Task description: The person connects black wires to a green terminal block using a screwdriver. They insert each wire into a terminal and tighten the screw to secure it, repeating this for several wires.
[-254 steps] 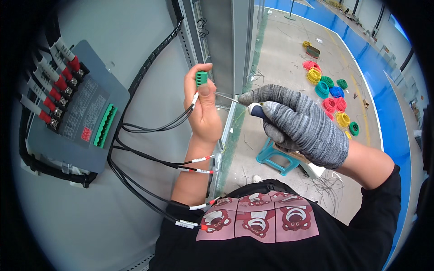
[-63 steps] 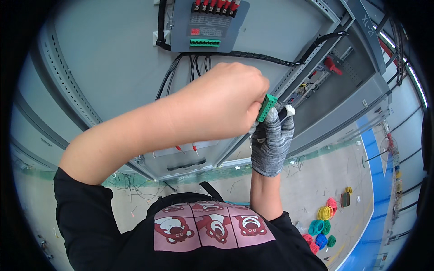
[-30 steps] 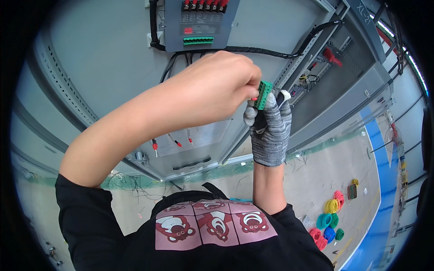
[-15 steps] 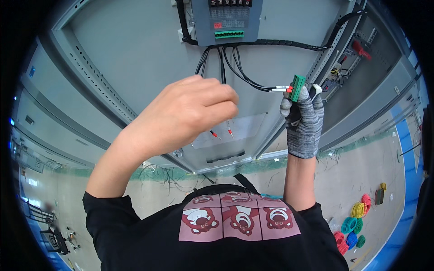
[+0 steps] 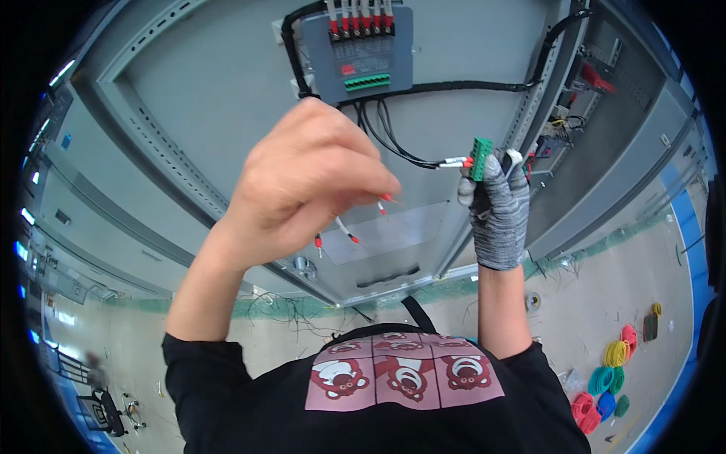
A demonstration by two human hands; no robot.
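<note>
A: Where is the green block (image 5: 481, 159)?

B: Up in the air, in the right hand (image 5: 499, 216), near the right edge of the grey metal panel (image 5: 227, 98). The gloved fingers grip it. A tool with a white end (image 5: 514, 157) is tucked in that hand too.

A: And the left hand (image 5: 314, 178)?

B: It's bare and a bit blurry. Its fingers look closed, with a red-tipped wire (image 5: 386, 198) pinched at the ends.

A: Is anything in the block?

B: Two black wires with white sleeves (image 5: 454, 163) reach its left side, red ends against it. I can't tell how deep they go.

A: How would you do this bit well?

B: I'd hold the block very still, with its holes facing the wire. I'd pinch close to the red part, so the thin metal tip stays straight. And I'd try not to tug the two wires.

A: What else is around?

B: A grey box (image 5: 358, 53) sits high on the panel, with a green socket (image 5: 367, 82) low on it. A black handle (image 5: 388, 277) is by the panel's bottom edge. Bright rolls of wire (image 5: 601, 380) lie on the floor (image 5: 560, 333), toward its right edge by the blue strip. A black chair (image 5: 102, 412) stands far left.
</note>
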